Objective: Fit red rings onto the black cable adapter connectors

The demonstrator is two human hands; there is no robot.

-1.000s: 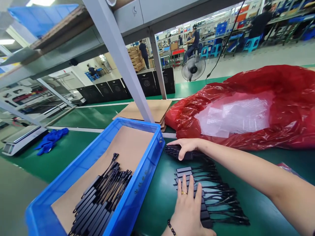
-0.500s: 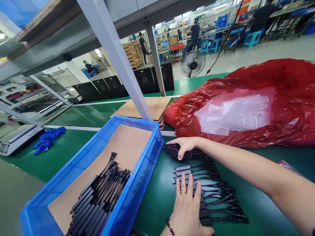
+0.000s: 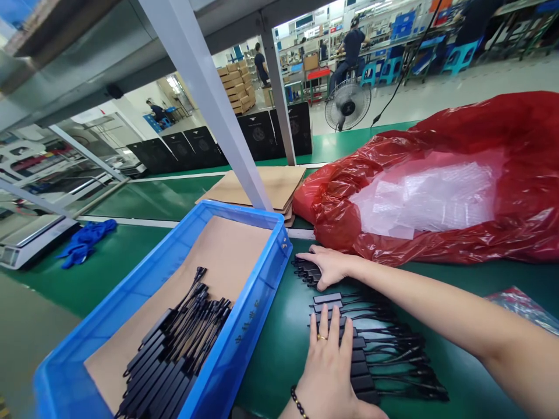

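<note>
My left hand (image 3: 327, 366), a ring on one finger, lies palm down with fingers spread over a row of black cable adapters (image 3: 360, 369). Their small rectangular bodies line up side by side, and their short cables point right. Farther back, my right hand (image 3: 331, 266) reaches over a second bunch of black adapters (image 3: 307, 270), its thumb on the near side and its fingers around the far side. The palm hides part of this bunch. More such adapters (image 3: 161, 366) lie in rows on brown card inside the blue crate (image 3: 244, 343) to the left.
A red plastic bag (image 3: 340, 180) with white clear-wrapped material (image 3: 428, 198) lies behind my right arm. Brown cardboard sheets (image 3: 279, 180) sit beside a white post (image 3: 209, 99). A blue cloth or glove (image 3: 87, 241) rests near a scale (image 3: 35, 238). A fan (image 3: 348, 106) stands beyond the bench.
My right hand has shifted slightly, showing more adapter ends to its left. My left hand stays spread on the row. The view has moved a little.
</note>
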